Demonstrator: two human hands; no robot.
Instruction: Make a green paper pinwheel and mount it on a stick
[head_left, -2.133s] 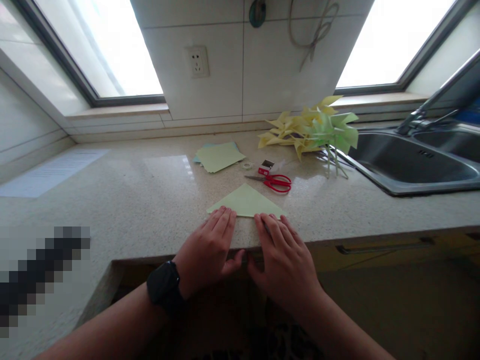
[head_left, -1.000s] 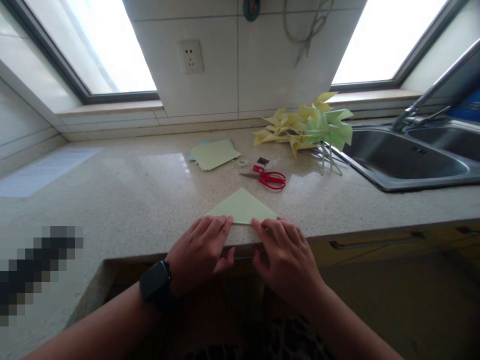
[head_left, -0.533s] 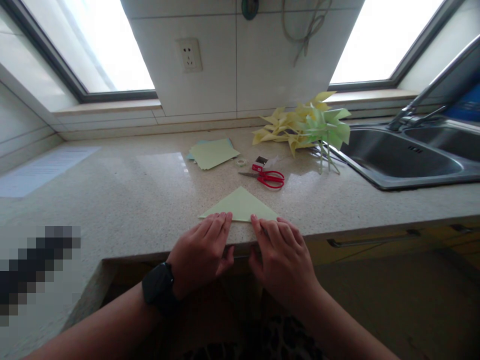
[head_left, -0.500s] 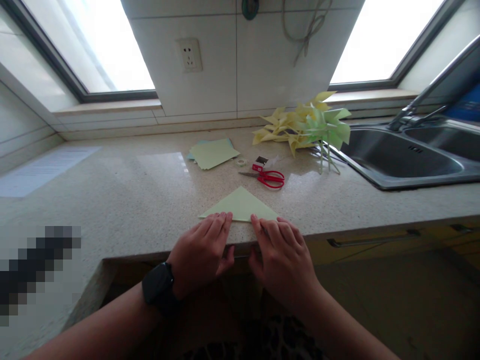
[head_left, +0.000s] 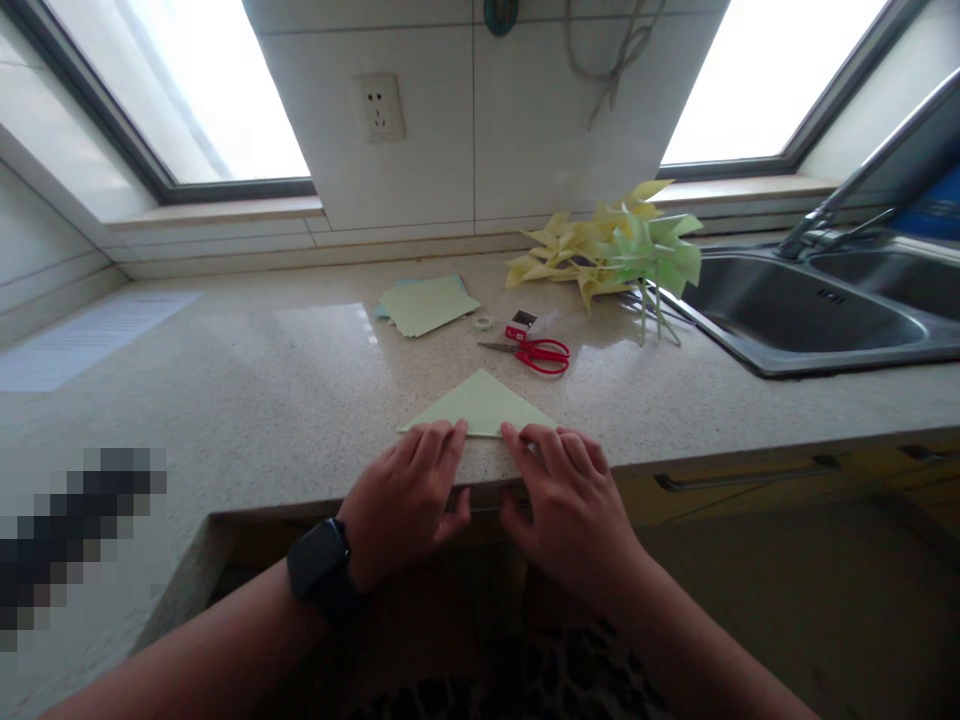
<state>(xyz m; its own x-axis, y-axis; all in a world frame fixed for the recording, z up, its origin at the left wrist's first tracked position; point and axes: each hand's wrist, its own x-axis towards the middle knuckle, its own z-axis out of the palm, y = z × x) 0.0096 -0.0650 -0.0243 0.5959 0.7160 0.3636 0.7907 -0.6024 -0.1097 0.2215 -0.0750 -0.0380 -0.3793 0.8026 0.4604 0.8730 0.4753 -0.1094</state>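
A light green sheet of paper (head_left: 484,405), folded into a triangle, lies on the counter with its point away from me and its long edge towards me. The fingertips of my left hand (head_left: 409,495) press on the left part of that long edge. My right hand (head_left: 566,490) presses on the right part in the same way. Both hands have their fingers side by side on the paper, thumbs apart from them and lower, by the counter's front edge. Red-handled scissors (head_left: 544,355) lie beyond the triangle. A black watch (head_left: 319,560) is on my left wrist.
Behind lie a stack of coloured paper (head_left: 427,305), a tape roll (head_left: 483,323) and a small red box (head_left: 519,325). Yellow and green paper pinwheels (head_left: 615,250) lie beside the steel sink (head_left: 810,310). A printed sheet (head_left: 90,335) is at the left.
Both hands stay on the folded edge, with only a slight shift of the fingers. The triangle and the other things keep their places; the view has tipped a little.
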